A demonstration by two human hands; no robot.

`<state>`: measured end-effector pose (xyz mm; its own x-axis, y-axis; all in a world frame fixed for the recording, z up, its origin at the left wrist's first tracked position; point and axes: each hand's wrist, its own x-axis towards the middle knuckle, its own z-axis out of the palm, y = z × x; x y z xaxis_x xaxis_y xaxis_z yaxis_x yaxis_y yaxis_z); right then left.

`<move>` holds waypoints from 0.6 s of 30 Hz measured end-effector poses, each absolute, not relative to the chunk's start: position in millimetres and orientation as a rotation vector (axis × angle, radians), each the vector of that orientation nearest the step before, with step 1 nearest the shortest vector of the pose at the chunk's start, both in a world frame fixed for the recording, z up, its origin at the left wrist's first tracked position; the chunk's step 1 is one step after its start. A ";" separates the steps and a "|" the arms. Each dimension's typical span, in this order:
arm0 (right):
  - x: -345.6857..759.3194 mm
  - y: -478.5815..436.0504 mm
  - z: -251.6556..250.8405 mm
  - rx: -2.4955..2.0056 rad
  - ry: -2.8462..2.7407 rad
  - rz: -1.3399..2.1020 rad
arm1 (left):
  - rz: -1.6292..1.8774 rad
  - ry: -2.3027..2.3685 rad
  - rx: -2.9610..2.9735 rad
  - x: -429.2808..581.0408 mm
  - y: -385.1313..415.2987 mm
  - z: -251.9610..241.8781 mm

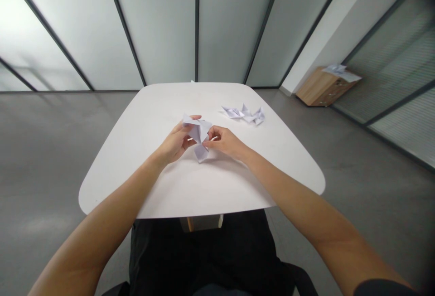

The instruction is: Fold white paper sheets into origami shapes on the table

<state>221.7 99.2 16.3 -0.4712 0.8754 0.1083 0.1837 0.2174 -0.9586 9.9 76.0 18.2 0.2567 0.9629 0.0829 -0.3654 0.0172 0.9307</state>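
Both hands meet over the middle of the white table (163, 182), and between them is a piece of folded white paper (199, 138). The left hand (176, 142) is closed around the paper's left part — its thumb and fingers pinch the upper fold, with the fingers curled over the top edge. The right hand (224, 142) is also closed on the paper, from the right side, with the fingertips pressed at the middle of the fold. The paper is held a little above the table surface; its lower tip points down and seems to touch the table or nearly so, I cannot tell which. Farther on the table, to the right and well apart from the hands, lie some small folded paper figures (245, 114) in a short row, touching each other. Behind the table stands a wall of frosted glass panels (163, 24). On the right, on the grey floor, is a low wooden cabinet (319, 89) with sheets of paper (340, 71) on its top.
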 end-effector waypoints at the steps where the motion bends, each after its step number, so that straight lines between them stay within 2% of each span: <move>1: 221.8 99.1 16.6 -0.983 -1.804 1.302 | 1.190 0.723 1.085 9.4 75.9 18.9; 11: 227.8 101.0 18.4 -0.781 -1.630 1.637 | 1.222 0.792 1.109 1.2 81.4 19.2; 18: 234.9 104.7 22.8 -0.651 -1.340 1.876 | 1.109 0.615 1.160 -0.3 78.9 18.2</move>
